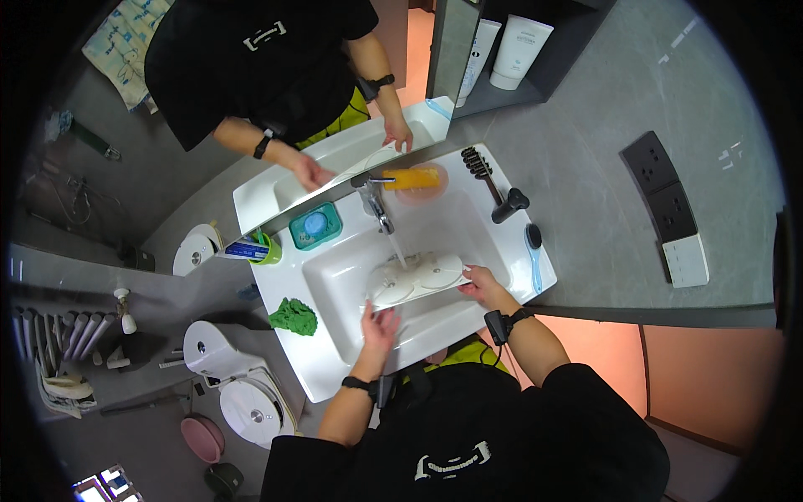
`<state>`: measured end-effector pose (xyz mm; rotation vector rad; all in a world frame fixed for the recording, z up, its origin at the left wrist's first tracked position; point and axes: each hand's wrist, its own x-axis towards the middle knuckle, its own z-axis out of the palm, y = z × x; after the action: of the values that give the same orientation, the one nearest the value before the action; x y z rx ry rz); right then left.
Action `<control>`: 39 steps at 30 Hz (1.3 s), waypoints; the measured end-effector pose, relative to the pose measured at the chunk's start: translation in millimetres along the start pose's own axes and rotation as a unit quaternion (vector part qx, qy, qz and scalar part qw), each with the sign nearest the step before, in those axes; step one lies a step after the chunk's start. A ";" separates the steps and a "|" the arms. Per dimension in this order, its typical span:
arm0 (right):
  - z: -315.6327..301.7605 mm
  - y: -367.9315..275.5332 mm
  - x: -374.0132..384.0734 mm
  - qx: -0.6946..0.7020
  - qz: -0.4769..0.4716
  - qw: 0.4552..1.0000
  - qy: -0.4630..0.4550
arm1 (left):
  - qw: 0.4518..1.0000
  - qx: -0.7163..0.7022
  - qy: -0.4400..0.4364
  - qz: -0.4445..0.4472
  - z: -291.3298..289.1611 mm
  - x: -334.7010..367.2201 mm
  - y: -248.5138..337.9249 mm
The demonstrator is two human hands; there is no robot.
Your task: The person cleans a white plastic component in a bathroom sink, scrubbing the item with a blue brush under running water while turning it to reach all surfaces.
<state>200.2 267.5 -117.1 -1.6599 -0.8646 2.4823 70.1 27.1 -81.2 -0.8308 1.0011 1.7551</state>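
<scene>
Between my hands is a flat, white two-lobed tray [422, 280], tilted over the white washbasin [330, 289]. Its exact kind I cannot make out. Running water from the chrome tap [378, 216] falls onto its upper side, where it splashes. My left hand [381, 325] grips the near left end, with the fingertips at its edge. At the right end, my right hand [481, 284] is closed round the edge, and part of its fingers is hidden.
Around the basin rim are a green soap dish [316, 226], a green cloth [294, 317], an orange item on a pink dish [433, 194], a black hairbrush [479, 165], a dark-handled item [511, 204] and a blue brush [535, 259]. A mirror [335, 100] rises behind; a toilet [251, 410] stands left.
</scene>
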 end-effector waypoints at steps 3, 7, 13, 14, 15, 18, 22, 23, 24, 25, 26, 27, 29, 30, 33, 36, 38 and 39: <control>3.6 -17.5 4.0 -0.052 0.028 0.998 -0.035 | 0.999 0.018 -0.033 -0.019 -32.6 11.9 28.6; 7.4 -32.5 -1.5 -0.156 0.017 0.987 -0.045 | 0.983 0.163 -0.021 -0.082 -24.9 20.9 30.5; -27.4 -57.9 -42.7 -0.519 -0.381 0.641 0.417 | 0.993 0.107 0.012 -0.040 -28.8 23.5 15.5; -45.5 -60.2 -53.9 -0.517 -0.372 0.609 0.473 | 0.996 0.083 -0.009 -0.029 -29.9 24.3 10.8; -61.3 -60.6 -61.6 -0.518 -0.342 0.607 0.497 | 0.997 0.070 -0.011 -0.022 -30.7 23.0 8.7; -96.8 -48.4 -64.2 -0.531 -0.278 0.637 0.484 | 0.998 0.069 -0.013 -0.001 -16.8 20.5 1.1; -116.8 -44.3 -60.4 -0.552 -0.233 0.670 0.438 | 0.991 0.122 0.001 0.046 -21.6 26.6 1.6; -120.9 -49.3 -64.7 -0.568 -0.194 0.690 0.404 | 0.990 0.132 0.000 0.056 -23.7 27.4 3.2; -120.0 -46.3 -65.0 -0.579 -0.176 0.698 0.383 | 0.989 0.139 0.007 0.059 -26.6 26.9 4.6; -115.8 -48.2 -69.6 -0.587 -0.161 0.704 0.365 | 0.988 0.141 0.004 0.067 -26.2 28.4 3.4; -96.3 -40.3 -84.7 -0.590 -0.176 0.724 0.311 | 0.987 0.141 0.005 0.076 -27.8 30.0 2.6; -77.4 -34.2 -91.5 -0.593 -0.182 0.741 0.255 | 0.986 0.143 0.003 0.084 -27.5 32.2 1.0; -44.6 -23.0 -88.0 -0.613 -0.187 0.755 0.139 | 0.977 0.186 0.035 0.102 -21.0 35.3 -0.7; -28.6 -16.3 -75.3 -0.628 -0.187 0.752 0.073 | 0.972 0.201 0.046 0.109 -17.0 34.7 0.3; 25.8 0.7 -33.3 -0.682 -0.190 0.706 0.018 | 0.964 0.231 0.089 0.100 -1.2 24.0 -0.2; 55.1 1.4 1.7 -0.687 -0.216 0.691 0.064 | 0.958 0.245 0.083 0.120 -7.8 40.1 -7.9; 71.6 1.8 6.5 -0.674 -0.219 0.703 0.061 | 0.955 0.248 0.089 0.138 -7.7 48.3 -9.6; 75.2 8.1 2.0 -0.675 -0.214 0.704 0.049 | 0.954 0.247 0.095 0.143 -9.6 50.5 -10.2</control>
<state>136.7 229.2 -101.8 -1.2921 -2.9853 1.2138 63.0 40.4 -131.4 -0.5545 1.6745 1.5647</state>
